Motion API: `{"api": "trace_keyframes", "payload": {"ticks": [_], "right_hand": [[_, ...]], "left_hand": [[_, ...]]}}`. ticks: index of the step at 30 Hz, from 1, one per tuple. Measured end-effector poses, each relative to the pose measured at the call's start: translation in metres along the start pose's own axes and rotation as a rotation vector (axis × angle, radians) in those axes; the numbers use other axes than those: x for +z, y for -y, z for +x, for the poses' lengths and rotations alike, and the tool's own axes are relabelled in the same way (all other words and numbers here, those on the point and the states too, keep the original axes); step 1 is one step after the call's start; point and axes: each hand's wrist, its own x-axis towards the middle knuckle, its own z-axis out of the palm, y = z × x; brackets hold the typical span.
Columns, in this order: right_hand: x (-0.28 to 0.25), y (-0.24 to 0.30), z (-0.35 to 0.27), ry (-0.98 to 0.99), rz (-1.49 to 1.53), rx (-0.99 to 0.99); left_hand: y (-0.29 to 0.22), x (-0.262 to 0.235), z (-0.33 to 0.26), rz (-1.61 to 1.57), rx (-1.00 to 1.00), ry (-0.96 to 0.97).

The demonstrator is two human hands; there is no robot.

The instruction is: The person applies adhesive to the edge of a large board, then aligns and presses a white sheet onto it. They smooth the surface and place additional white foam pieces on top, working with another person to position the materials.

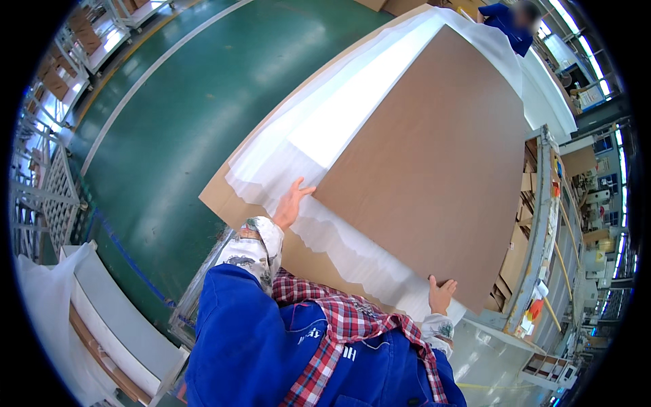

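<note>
A large flat brown panel (434, 163) lies in front of me, its near edge facing my body. Under it spreads a thin, translucent white wrapping sheet (346, 241), which shows along the near and left sides. A smooth bright white strip (359, 102) runs beside the panel's left edge. My left hand (291, 205) is at the panel's near left corner, over the white sheet, fingers stretched out. Close to the near right corner, my right hand (442, 295) rests on the near edge with its fingers spread over the brown surface. Neither hand has closed round anything.
Brown cardboard (234, 200) lies beneath the sheet. A co-worker in blue (505, 26) is at the far right end. Right of the panel stands a metal-framed bench (542, 224) with cardboard pieces inside. Trolleys (57, 197) line the left; a long white board (112, 305) is at lower left.
</note>
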Motion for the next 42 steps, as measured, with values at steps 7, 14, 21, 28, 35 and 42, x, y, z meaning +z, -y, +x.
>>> {"api": "trace_keyframes", "payload": {"ticks": [7, 14, 21, 28, 35, 42], "right_hand": [[-0.004, 0.005, -0.011, 0.018, -0.014, -0.024], [0.002, 0.001, -0.009, 0.005, -0.007, -0.031], [0.002, 0.003, -0.016, -0.019, -0.019, -0.052], [-0.013, 0.018, -0.013, -0.012, 0.035, -0.145], [0.002, -0.002, -0.013, -0.094, 0.142, -0.048], [-0.033, 0.024, -0.004, 0.013, 0.167, 0.105]], "left_hand": [[0.006, 0.000, 0.007, -0.242, -0.195, 0.004], [-0.017, -0.012, -0.004, -0.108, -0.325, -0.059], [-0.010, 0.006, 0.047, 0.310, -0.148, -0.167], [0.106, 0.003, 0.150, 1.028, 0.168, 0.160], [-0.021, 0.053, 0.125, 1.130, -0.186, 0.213], [-0.051, 0.068, 0.141, 1.204, -0.396, 0.238]]}}
